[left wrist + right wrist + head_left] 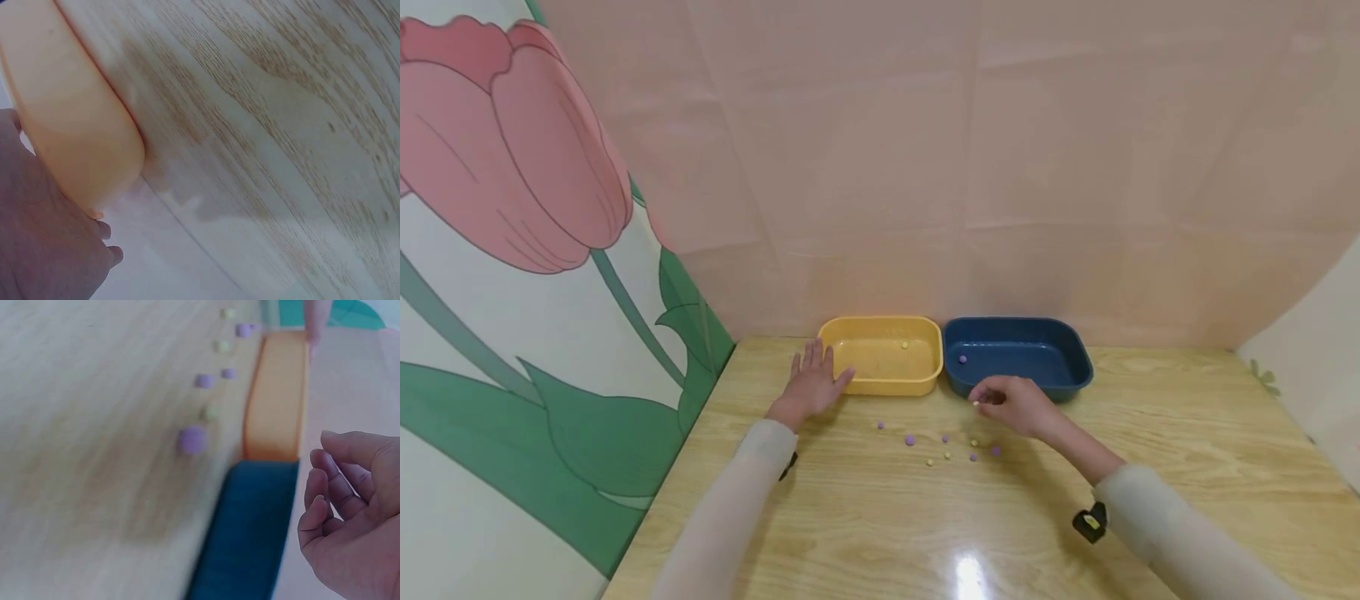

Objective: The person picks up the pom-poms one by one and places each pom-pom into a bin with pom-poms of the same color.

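My left hand [812, 389] has its fingers spread at the left side of the yellow basin [880, 388]; in the left wrist view it lies against the basin's wall [87, 125]. With thumb and fingertips my right hand [1017, 406] pinches a small pale yellow ball [976, 404], just in front of the blue basin [1060, 392]. The right wrist view shows its fingers [315, 487] curled above the basins' rims, with the ball hidden. One yellow ball [905, 344] lies in the yellow basin and one purple ball [962, 359] in the blue one.
Several small purple balls [910, 440] and yellow balls [947, 455] are scattered on the wooden table [865, 525] before the basins. The basins stand side by side against a pink cloth backdrop [880, 167]. A tulip-painted wall [550, 333] borders the left.
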A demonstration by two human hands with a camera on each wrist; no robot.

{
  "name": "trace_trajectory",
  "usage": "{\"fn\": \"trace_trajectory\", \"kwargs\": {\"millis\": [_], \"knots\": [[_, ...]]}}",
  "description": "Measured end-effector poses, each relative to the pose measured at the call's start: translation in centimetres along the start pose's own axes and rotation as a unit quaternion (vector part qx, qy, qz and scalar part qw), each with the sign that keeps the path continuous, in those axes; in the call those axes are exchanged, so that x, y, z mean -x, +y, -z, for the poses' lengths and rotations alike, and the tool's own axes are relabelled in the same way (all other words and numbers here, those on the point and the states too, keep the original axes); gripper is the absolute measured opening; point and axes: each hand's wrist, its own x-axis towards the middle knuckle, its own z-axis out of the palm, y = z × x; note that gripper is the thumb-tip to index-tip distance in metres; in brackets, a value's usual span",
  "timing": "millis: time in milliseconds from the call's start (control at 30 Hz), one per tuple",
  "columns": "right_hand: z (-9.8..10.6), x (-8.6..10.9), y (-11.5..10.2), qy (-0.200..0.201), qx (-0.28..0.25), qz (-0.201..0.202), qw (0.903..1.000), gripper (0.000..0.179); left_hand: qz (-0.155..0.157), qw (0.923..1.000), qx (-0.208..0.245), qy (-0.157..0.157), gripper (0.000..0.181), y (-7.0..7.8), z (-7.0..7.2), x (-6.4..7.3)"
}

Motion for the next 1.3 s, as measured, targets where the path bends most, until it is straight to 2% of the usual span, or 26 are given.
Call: {"fn": "trace_trajectory", "kwargs": {"millis": [400,600,1033,1300], "knots": [[1.0,-3.5,-1.4,0.001,0.002,-0.020,0.9998,0.005,0.001,1.0000,-0.002,0.001,0.089,0.0,0.1,0.1],[0.6,-4.8,-1.5,-0.005,0.001,-0.022,0.9998,0.010,-0.005,0.9999,-0.009,0.011,0.085,-0.1,0.0,-0.1],[-0.4,-8.0,-2.1,-0.005,-0.022,-0.059,0.9980,0.011,-0.003,1.0000,-0.004,-0.005,0.091,0.0,0.3,0.1],[-0.9,-9.4,-2.5,-0.011,-0.040,-0.076,0.9962,0.014,-0.002,1.0000,-0.001,-0.002,0.087,0.1,0.3,0.1]]}}
